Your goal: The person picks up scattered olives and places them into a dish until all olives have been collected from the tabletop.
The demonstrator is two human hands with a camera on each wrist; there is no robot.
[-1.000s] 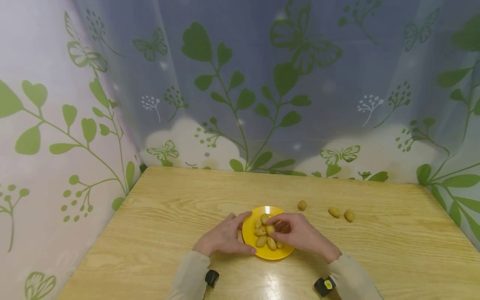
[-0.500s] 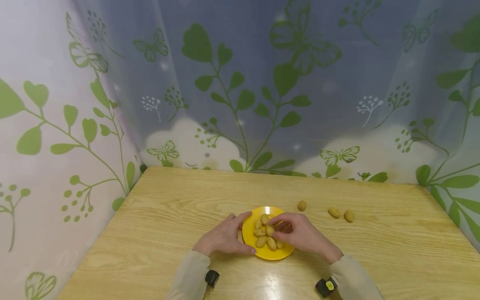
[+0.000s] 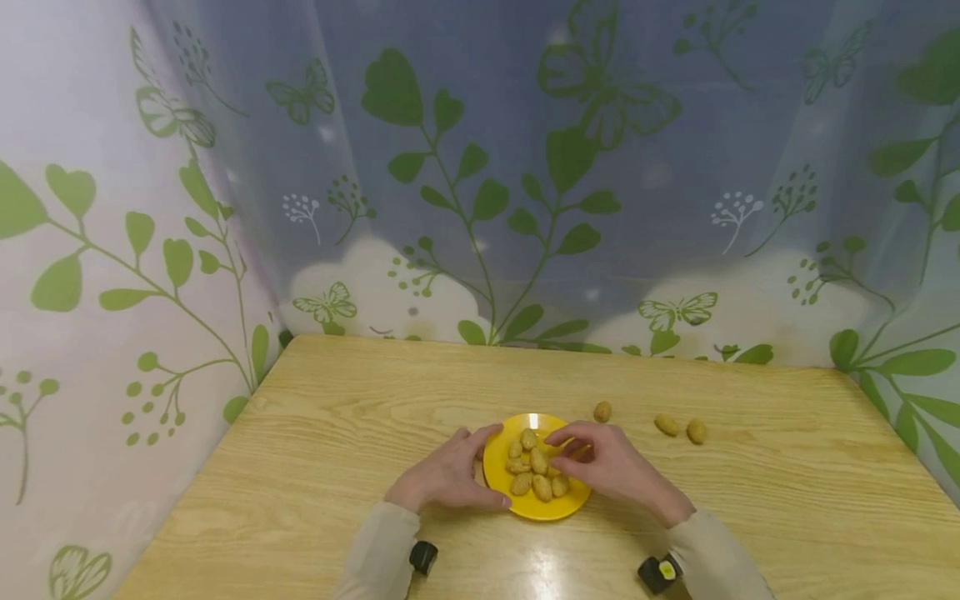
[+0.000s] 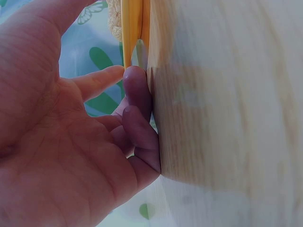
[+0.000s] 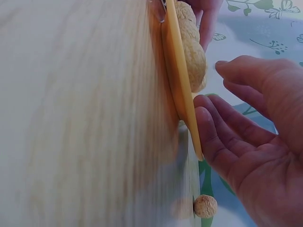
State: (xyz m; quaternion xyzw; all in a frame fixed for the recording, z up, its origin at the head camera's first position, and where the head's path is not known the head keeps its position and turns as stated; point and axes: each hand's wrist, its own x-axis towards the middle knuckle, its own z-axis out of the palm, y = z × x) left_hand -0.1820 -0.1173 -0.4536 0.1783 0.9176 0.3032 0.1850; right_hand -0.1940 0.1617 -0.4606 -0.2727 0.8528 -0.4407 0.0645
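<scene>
A yellow plate (image 3: 566,503) on the wooden table holds several tan, wrinkled peanuts (image 3: 542,487) in their shells. My left hand (image 3: 448,475) holds the plate at its left side, thumb at the near rim and index finger at the far rim. In the left wrist view, its other fingers curl low against the table beside the plate (image 4: 126,33). My right hand (image 3: 611,462) is over the plate's right side, thumb and index finger apart, nothing visible between them. In the right wrist view, its lower fingers reach the plate's rim, close by the peanuts (image 5: 194,61).
Three loose peanuts lie on the table (image 3: 360,392) behind and right of the plate: one (image 3: 603,411) nearer, two (image 3: 667,425) farther right. A patterned curtain (image 3: 480,208) stands behind the table and at its sides.
My right thumb and index finger have parted from a peanut in the middle of the plate, and the hand has shifted slightly right. My left hand keeps its place.
</scene>
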